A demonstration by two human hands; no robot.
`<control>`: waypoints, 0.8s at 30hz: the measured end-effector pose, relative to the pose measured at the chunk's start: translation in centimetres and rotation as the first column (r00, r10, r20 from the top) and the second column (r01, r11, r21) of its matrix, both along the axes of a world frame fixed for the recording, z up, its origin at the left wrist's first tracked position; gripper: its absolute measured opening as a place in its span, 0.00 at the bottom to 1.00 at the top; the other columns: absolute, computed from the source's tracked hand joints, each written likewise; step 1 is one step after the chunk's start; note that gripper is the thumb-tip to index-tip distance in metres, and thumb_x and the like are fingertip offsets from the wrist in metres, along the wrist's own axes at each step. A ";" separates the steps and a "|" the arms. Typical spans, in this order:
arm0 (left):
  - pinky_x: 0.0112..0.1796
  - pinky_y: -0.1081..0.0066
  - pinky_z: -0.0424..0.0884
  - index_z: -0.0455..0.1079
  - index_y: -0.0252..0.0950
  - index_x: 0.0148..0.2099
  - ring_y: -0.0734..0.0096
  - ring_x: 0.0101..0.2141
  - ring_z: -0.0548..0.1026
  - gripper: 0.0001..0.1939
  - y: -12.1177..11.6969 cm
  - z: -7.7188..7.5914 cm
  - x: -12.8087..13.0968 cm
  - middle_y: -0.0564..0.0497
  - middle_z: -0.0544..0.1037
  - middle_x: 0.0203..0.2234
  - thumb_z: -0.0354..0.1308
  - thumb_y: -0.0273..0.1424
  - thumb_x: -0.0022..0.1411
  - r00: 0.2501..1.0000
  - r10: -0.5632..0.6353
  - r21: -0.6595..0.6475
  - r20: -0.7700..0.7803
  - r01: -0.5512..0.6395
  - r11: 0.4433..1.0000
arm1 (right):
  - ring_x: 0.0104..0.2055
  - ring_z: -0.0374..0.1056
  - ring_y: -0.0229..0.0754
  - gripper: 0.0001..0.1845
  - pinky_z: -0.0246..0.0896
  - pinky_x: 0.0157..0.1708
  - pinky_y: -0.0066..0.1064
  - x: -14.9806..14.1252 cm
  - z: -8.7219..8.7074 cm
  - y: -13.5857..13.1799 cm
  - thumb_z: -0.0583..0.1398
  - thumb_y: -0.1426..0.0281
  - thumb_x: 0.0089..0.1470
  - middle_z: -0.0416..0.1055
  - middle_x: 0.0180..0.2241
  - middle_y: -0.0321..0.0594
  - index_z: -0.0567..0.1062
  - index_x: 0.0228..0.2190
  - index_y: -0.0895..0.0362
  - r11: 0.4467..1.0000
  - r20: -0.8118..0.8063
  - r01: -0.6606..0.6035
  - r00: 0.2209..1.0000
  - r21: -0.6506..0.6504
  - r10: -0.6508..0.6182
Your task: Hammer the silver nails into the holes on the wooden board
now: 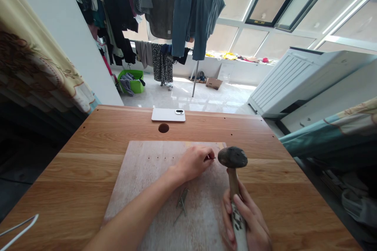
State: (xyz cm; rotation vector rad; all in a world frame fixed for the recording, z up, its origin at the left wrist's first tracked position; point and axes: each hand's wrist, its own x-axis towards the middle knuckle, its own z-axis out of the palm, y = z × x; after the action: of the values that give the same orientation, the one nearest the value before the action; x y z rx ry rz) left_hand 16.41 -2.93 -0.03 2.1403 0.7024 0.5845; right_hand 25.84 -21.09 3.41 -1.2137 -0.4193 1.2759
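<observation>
My left hand rests on a pale wooden board and pinches a small nail upright between thumb and finger. My right hand is wrapped round the wooden handle of a hammer, whose dark head hovers just right of the nail. Several loose nails lie on the board below my left wrist. A row of small holes or nail heads runs across the board left of my hand.
The board lies on a wooden table with a round hole. A white phone lies at the far edge. A white wire hanger pokes in at bottom left. Beyond are hung clothes, a green basket and a white appliance.
</observation>
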 end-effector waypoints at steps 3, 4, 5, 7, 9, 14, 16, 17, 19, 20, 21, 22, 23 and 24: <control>0.41 0.70 0.71 0.76 0.37 0.39 0.66 0.38 0.78 0.05 0.0 0.0 0.0 0.50 0.82 0.36 0.62 0.22 0.63 1.000 -0.007 0.035 0.007 0.006 0.999 | 0.08 0.55 0.30 0.18 0.53 0.07 0.20 0.0 -0.2 0.0 0.65 0.52 0.60 0.69 0.20 0.29 0.76 0.42 0.52 1.000 0.011 -0.001 1.000 -0.003 0.001; 0.42 0.70 0.71 0.76 0.36 0.39 0.66 0.39 0.78 0.05 0.0 0.0 0.0 0.50 0.82 0.36 0.62 0.22 0.63 1.000 -0.007 0.052 0.005 0.006 0.999 | 0.09 0.55 0.29 0.17 0.53 0.07 0.20 0.1 -0.3 0.0 0.66 0.52 0.59 0.69 0.20 0.29 0.76 0.40 0.52 1.000 0.031 -0.005 1.000 -0.008 0.005; 0.42 0.70 0.71 0.76 0.36 0.38 0.65 0.39 0.77 0.05 0.1 0.0 0.0 0.50 0.81 0.36 0.62 0.22 0.63 1.000 -0.007 0.063 0.000 0.007 0.998 | 0.09 0.55 0.29 0.17 0.53 0.08 0.19 0.1 -0.3 0.0 0.66 0.52 0.59 0.69 0.20 0.30 0.76 0.38 0.53 1.000 0.050 -0.013 0.999 -0.014 0.013; 0.41 0.70 0.71 0.76 0.36 0.38 0.66 0.38 0.77 0.04 0.0 0.1 0.0 0.50 0.81 0.35 0.62 0.22 0.64 1.000 -0.001 0.058 -0.014 0.002 0.998 | 0.09 0.53 0.29 0.18 0.53 0.08 0.19 0.1 -0.4 0.0 0.65 0.52 0.61 0.67 0.18 0.29 0.74 0.31 0.54 0.999 0.062 -0.039 0.997 -0.020 0.040; 0.39 0.71 0.71 0.75 0.37 0.41 0.68 0.35 0.77 0.04 0.0 0.2 0.0 0.51 0.81 0.34 0.62 0.23 0.64 1.000 0.005 0.024 -0.018 -0.005 1.000 | 0.09 0.53 0.29 0.19 0.55 0.08 0.20 0.1 -0.5 0.0 0.63 0.51 0.62 0.65 0.18 0.28 0.73 0.31 0.53 0.999 0.048 -0.044 0.998 -0.005 0.045; 0.37 0.72 0.71 0.73 0.36 0.46 0.70 0.33 0.77 0.08 0.0 0.2 0.0 0.52 0.81 0.34 0.63 0.23 0.64 1.000 -0.003 -0.024 -0.007 0.003 1.000 | 0.10 0.53 0.28 0.16 0.58 0.08 0.21 -0.1 -0.3 0.1 0.65 0.53 0.60 0.65 0.23 0.26 0.75 0.43 0.50 1.000 0.072 0.008 0.997 -0.010 -0.007; 0.37 0.71 0.71 0.73 0.36 0.44 0.69 0.33 0.77 0.07 0.0 0.2 0.0 0.52 0.81 0.33 0.63 0.23 0.64 1.000 0.004 -0.013 -0.005 -0.004 1.000 | 0.10 0.52 0.27 0.14 0.57 0.09 0.20 -0.2 -0.4 0.1 0.65 0.54 0.61 0.64 0.22 0.26 0.76 0.40 0.51 1.000 0.043 -0.005 0.999 0.006 0.005; 0.37 0.71 0.71 0.73 0.36 0.44 0.69 0.33 0.77 0.07 0.0 0.1 0.0 0.52 0.81 0.33 0.63 0.23 0.64 1.000 0.007 -0.010 0.000 -0.007 1.000 | 0.10 0.52 0.27 0.14 0.56 0.09 0.19 -0.2 -0.5 0.1 0.64 0.54 0.61 0.64 0.21 0.26 0.76 0.39 0.51 1.000 0.020 -0.002 1.000 0.022 0.001; 0.37 0.72 0.70 0.73 0.36 0.44 0.69 0.33 0.77 0.08 0.0 0.1 0.0 0.52 0.81 0.33 0.63 0.22 0.64 1.000 0.003 -0.009 0.014 -0.003 1.000 | 0.10 0.52 0.26 0.14 0.55 0.09 0.19 -0.2 -0.6 0.0 0.65 0.55 0.61 0.64 0.22 0.26 0.76 0.41 0.51 0.999 -0.001 0.022 1.000 0.037 -0.022; 0.37 0.72 0.70 0.73 0.36 0.44 0.70 0.33 0.77 0.08 0.0 0.1 0.0 0.52 0.81 0.33 0.63 0.22 0.63 1.000 0.001 -0.008 0.018 -0.001 1.000 | 0.10 0.53 0.27 0.16 0.55 0.08 0.19 -0.2 -0.6 0.1 0.66 0.55 0.61 0.65 0.23 0.27 0.76 0.44 0.50 0.999 0.005 0.035 0.999 0.034 -0.035; 0.36 0.72 0.70 0.73 0.36 0.44 0.70 0.33 0.77 0.08 0.0 0.1 0.0 0.52 0.81 0.33 0.63 0.22 0.63 1.000 -0.001 -0.008 0.019 0.001 1.000 | 0.10 0.53 0.27 0.17 0.54 0.08 0.19 -0.2 -0.6 0.1 0.66 0.56 0.60 0.66 0.24 0.27 0.75 0.47 0.50 0.999 0.018 0.041 0.999 0.025 -0.041; 0.36 0.72 0.70 0.73 0.36 0.44 0.69 0.33 0.77 0.08 0.0 0.1 0.0 0.52 0.82 0.33 0.63 0.22 0.63 1.000 -0.001 -0.008 0.019 0.001 1.000 | 0.10 0.53 0.27 0.19 0.54 0.08 0.19 -0.2 -0.6 0.1 0.66 0.56 0.60 0.66 0.24 0.27 0.75 0.49 0.50 0.999 0.035 0.041 0.999 0.016 -0.042; 0.36 0.73 0.70 0.73 0.36 0.44 0.69 0.33 0.77 0.08 0.0 0.1 0.0 0.52 0.82 0.33 0.64 0.22 0.63 1.000 0.000 -0.011 0.017 0.000 1.000 | 0.10 0.53 0.27 0.20 0.54 0.08 0.19 -0.2 -0.5 0.1 0.66 0.56 0.60 0.66 0.24 0.27 0.75 0.50 0.50 0.999 0.050 0.039 0.998 0.011 -0.040; 0.36 0.73 0.70 0.73 0.36 0.45 0.70 0.33 0.77 0.08 0.0 0.1 0.0 0.52 0.82 0.33 0.64 0.22 0.63 1.000 0.003 -0.015 0.015 -0.002 1.000 | 0.10 0.52 0.26 0.20 0.53 0.08 0.19 -0.3 -0.4 0.1 0.66 0.55 0.60 0.65 0.24 0.27 0.75 0.50 0.50 0.999 0.064 0.039 0.997 0.012 -0.040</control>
State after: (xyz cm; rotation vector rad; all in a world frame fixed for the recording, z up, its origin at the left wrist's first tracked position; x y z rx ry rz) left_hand 16.39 -2.92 0.10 2.1196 0.6993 0.5945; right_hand 25.57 -20.99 2.97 -1.2507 -0.4460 1.2021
